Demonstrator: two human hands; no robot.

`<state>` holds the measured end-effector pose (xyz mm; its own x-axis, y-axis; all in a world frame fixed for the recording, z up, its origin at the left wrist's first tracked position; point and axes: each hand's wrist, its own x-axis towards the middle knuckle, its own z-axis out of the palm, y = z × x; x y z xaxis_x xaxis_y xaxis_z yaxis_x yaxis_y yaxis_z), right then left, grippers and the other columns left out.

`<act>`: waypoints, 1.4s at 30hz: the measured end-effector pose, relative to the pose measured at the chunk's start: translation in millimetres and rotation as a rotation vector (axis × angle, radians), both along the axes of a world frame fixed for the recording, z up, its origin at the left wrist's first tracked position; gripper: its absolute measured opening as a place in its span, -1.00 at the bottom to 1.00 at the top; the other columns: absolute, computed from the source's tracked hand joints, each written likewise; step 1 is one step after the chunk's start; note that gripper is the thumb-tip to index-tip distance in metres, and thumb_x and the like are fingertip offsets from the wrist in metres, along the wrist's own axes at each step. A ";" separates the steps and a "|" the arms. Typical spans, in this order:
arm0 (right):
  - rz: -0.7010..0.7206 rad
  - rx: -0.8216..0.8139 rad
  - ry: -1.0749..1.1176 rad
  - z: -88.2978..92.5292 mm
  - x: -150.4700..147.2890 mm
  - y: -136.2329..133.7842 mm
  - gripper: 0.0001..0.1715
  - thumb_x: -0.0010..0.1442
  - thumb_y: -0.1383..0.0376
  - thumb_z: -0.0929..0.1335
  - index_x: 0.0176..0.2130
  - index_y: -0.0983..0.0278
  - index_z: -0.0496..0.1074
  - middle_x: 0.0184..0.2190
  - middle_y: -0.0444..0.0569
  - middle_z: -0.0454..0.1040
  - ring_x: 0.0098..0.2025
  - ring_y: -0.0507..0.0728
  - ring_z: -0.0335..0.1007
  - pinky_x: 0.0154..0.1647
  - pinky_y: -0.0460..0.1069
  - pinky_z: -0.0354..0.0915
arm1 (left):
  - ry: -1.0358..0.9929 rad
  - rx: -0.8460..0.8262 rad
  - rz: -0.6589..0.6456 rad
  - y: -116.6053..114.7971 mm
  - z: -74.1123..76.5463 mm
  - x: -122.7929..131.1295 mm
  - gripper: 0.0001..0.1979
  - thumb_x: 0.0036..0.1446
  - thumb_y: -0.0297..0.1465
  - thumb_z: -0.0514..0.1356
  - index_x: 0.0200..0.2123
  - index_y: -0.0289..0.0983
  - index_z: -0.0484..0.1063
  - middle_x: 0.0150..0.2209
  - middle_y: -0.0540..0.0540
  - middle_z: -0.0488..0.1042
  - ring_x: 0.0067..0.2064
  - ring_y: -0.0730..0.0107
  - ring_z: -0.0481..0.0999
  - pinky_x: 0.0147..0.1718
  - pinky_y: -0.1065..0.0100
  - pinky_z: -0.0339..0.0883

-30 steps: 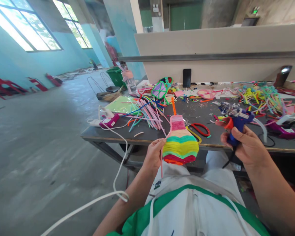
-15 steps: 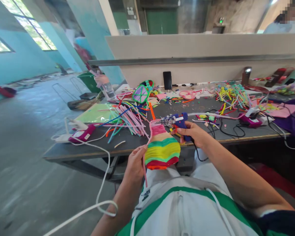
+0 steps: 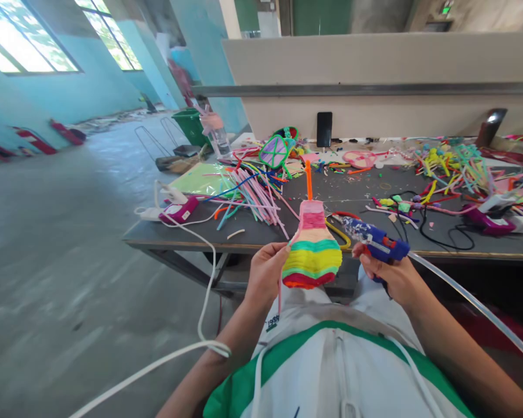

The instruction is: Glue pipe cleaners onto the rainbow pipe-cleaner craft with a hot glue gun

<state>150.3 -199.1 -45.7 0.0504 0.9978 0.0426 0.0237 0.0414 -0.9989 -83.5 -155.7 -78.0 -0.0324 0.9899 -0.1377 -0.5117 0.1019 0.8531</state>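
Observation:
My left hand [image 3: 265, 271] is closed on the left side of a striped vase-shaped piece [image 3: 312, 253] wound from pink, cream, green, yellow and red pipe cleaners, held over my lap at the table's front edge. A loose pink strand hangs down from it. My right hand [image 3: 390, 277] grips a blue hot glue gun [image 3: 377, 244]. Its glue-crusted nozzle points left, close to the right side of the piece's neck. A clear glue stick [image 3: 470, 302] trails from the gun's back to the lower right.
The dark worktable [image 3: 253, 235] carries a heap of coloured pipe cleaners [image 3: 253, 197], a purple glue gun [image 3: 178, 210] with white cord, a black phone [image 3: 324, 129] leaning on the back panel, black cables [image 3: 440, 232] and more scraps at right. A green bin [image 3: 190, 125] stands on the concrete floor.
My right hand drew the blue glue gun back from the top of the piece's neck to its right side. The view swung slightly left.

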 end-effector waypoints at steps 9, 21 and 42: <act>0.072 -0.078 -0.400 -6.1 -15.5 -22.4 -0.70 0.00 0.05 0.43 -0.40 0.22 0.43 -0.56 -0.10 0.45 -0.59 0.05 0.25 -0.60 -0.05 0.18 | -0.098 -0.094 -0.116 -2.2 -4.9 0.8 -0.83 -0.20 -0.44 0.39 -0.47 -0.33 0.49 -0.53 -0.06 0.54 -0.50 0.37 0.53 -0.44 0.37 0.41; 0.011 0.101 -0.560 -18.5 -8.8 -26.8 -0.81 0.05 0.14 0.40 -0.42 0.18 0.37 -0.49 -0.09 0.45 -0.44 0.14 0.35 -0.47 -0.01 0.25 | -0.051 -0.091 -0.156 -9.8 -6.2 6.0 -0.81 -0.20 -0.41 0.41 -0.48 -0.34 0.51 -0.55 -0.07 0.55 -0.55 0.40 0.50 -0.48 0.40 0.39; -0.093 0.004 -0.693 -9.8 -12.6 -27.1 -0.59 0.00 -0.03 0.35 -0.59 0.21 0.29 -0.64 -0.09 0.33 -0.56 0.09 0.24 -0.56 -0.03 0.19 | -0.043 -0.061 -0.183 -22.6 6.2 12.0 -0.85 -0.13 -0.42 0.39 -0.46 -0.32 0.50 -0.52 -0.04 0.56 -0.51 0.41 0.53 -0.45 0.41 0.42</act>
<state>137.6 -226.2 -55.5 0.0958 0.9904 0.0996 0.6590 0.0119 -0.7521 -71.5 -178.3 -71.7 0.1548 0.9686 -0.1946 -0.5154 0.2472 0.8205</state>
